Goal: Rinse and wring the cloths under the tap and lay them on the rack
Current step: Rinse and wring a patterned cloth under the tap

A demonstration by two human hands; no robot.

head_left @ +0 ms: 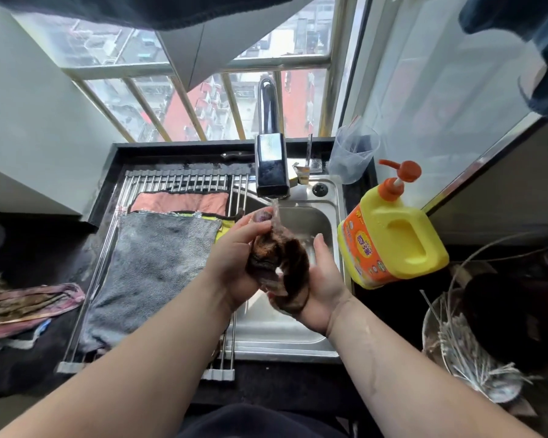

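Your left hand and right hand each hold a closed grip on the bunched brown cloth over the sink, so the tap at 12 o'clock runs onto it, with the rack ready at 10 o'clock.

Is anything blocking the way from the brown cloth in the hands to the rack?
Nothing visible stands between them. The brown cloth sits just right of the rack, though a grey cloth and a pink cloth cover most of it.

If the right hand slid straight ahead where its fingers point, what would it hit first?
Probably the sink, its back wall just right of the running water; depth is unclear.
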